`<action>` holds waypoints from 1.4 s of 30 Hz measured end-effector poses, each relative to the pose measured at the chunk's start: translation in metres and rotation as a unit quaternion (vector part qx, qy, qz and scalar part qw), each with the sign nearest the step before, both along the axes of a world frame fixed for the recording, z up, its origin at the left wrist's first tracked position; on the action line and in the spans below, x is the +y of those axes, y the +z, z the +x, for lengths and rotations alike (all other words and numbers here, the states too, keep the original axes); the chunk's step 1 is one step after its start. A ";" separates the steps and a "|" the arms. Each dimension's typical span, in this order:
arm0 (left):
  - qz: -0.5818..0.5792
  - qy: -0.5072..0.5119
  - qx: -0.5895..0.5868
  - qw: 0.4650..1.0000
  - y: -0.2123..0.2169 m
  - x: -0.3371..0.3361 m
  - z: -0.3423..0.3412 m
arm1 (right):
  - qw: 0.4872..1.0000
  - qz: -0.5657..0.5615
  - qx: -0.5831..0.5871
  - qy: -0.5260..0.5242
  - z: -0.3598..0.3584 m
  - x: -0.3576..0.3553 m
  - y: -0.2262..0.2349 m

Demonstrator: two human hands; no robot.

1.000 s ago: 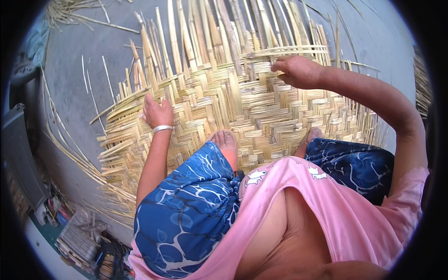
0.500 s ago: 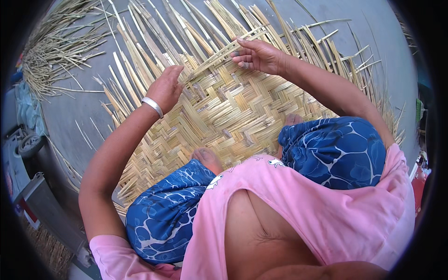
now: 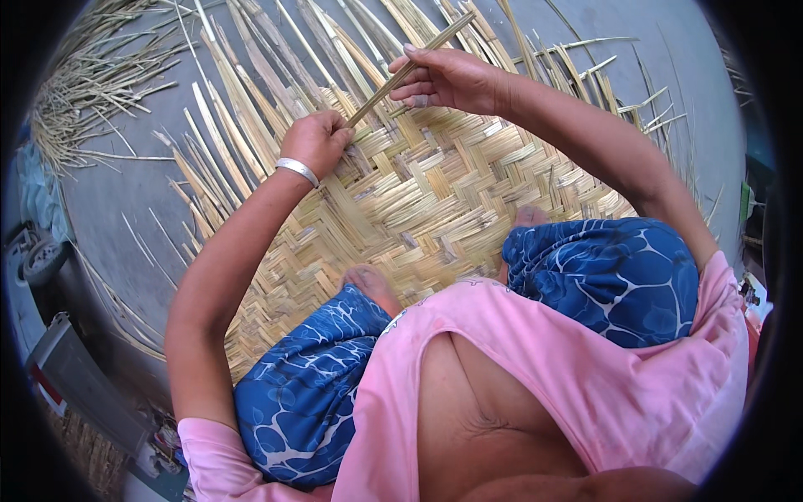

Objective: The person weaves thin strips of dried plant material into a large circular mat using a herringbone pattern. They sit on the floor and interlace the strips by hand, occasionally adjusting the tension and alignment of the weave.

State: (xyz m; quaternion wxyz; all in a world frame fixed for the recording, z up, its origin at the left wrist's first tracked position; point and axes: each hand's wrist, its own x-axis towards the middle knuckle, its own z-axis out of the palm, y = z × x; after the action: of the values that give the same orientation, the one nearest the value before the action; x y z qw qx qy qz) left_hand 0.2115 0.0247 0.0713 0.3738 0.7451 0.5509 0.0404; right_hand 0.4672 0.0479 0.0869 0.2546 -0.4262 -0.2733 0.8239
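The left hand (image 3: 318, 144) was closed near the far edge of the woven mat (image 3: 443, 209), its thumb and fingers pinching the near end of a narrow strip (image 3: 439, 38). From that pinch the strip slanted up and to the right, above the mat and across its loose ends (image 3: 238, 105), to a free tip beyond the right hand (image 3: 439, 79). The right hand was half open, fingers curled and a little apart, with the strip passing between thumb and fingers; whether they gripped it could not be told, nor whether the strip was single or layered. A pale bracelet (image 3: 298, 171) circled the left wrist, and a ring (image 3: 420, 101) sat on a right finger. The mat lay on the grey floor (image 3: 117, 197), its pale strips crossing in a zigzag weave, its loose ends fanning out along the far side. The left foot (image 3: 374, 283) and right foot (image 3: 529, 217) rested bare on it, well apart. A heap of stalks (image 3: 92, 88) lay at far left, with blue plastic (image 3: 42, 197) and a wheel (image 3: 44, 261) nearer.
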 end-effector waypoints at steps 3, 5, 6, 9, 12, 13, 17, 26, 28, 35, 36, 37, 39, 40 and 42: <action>0.008 0.061 -0.034 0.998 -0.010 -0.003 -0.003 | 0.998 0.039 -0.027 0.043 -0.027 0.015 -0.003; -0.024 0.101 -0.042 0.994 -0.009 -0.004 -0.004 | 0.991 0.085 -0.066 0.074 -0.040 0.030 -0.010; -0.029 0.118 -0.050 0.991 -0.009 -0.004 -0.004 | 0.985 0.108 -0.109 0.077 -0.046 0.035 -0.014; -0.037 0.160 -0.066 0.984 -0.011 -0.005 -0.006 | 0.951 0.167 -0.205 0.160 -0.059 0.054 -0.021; -0.031 0.186 -0.068 0.980 -0.016 -0.004 -0.008 | 0.894 0.216 -0.315 0.235 -0.077 0.067 -0.022; -0.030 0.195 -0.071 0.978 -0.020 -0.004 -0.008 | 0.868 0.227 -0.353 0.266 -0.082 0.072 -0.025; -0.031 0.216 -0.075 0.973 -0.021 -0.002 -0.006 | 0.809 0.276 -0.440 0.276 -0.090 0.078 -0.038; -0.042 0.265 -0.130 0.955 -0.044 -0.005 -0.017 | 0.758 0.335 -0.491 0.269 -0.095 0.073 -0.048; -0.062 0.272 -0.142 0.950 -0.041 -0.005 -0.015 | 0.777 0.313 -0.477 0.268 -0.098 0.073 -0.047; -0.056 0.292 -0.137 0.945 -0.049 -0.005 -0.018 | 0.882 0.191 -0.377 0.208 -0.097 0.070 -0.040; -0.067 0.303 -0.138 0.940 -0.048 -0.005 -0.017 | 0.888 0.176 -0.369 0.209 -0.096 0.069 -0.042; -0.079 0.314 -0.139 0.936 -0.046 -0.005 -0.015 | 0.901 0.165 -0.341 0.211 -0.092 0.068 -0.045; -0.088 0.325 -0.139 0.931 -0.046 -0.004 -0.015 | 0.923 0.141 -0.286 0.215 -0.086 0.066 -0.044; -0.085 0.324 -0.138 0.932 -0.048 -0.004 -0.015 | 0.933 0.136 -0.259 0.209 -0.085 0.064 -0.042; -0.101 0.330 -0.141 0.928 -0.046 -0.003 -0.013 | 0.951 0.124 -0.206 0.196 -0.083 0.057 -0.036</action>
State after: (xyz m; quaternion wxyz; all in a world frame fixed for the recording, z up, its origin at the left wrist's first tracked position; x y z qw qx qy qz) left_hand 0.1990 0.0220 0.0254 0.4865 0.4658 0.7087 0.2102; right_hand 0.3844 0.1051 0.0509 0.0773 -0.4903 -0.4979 0.7112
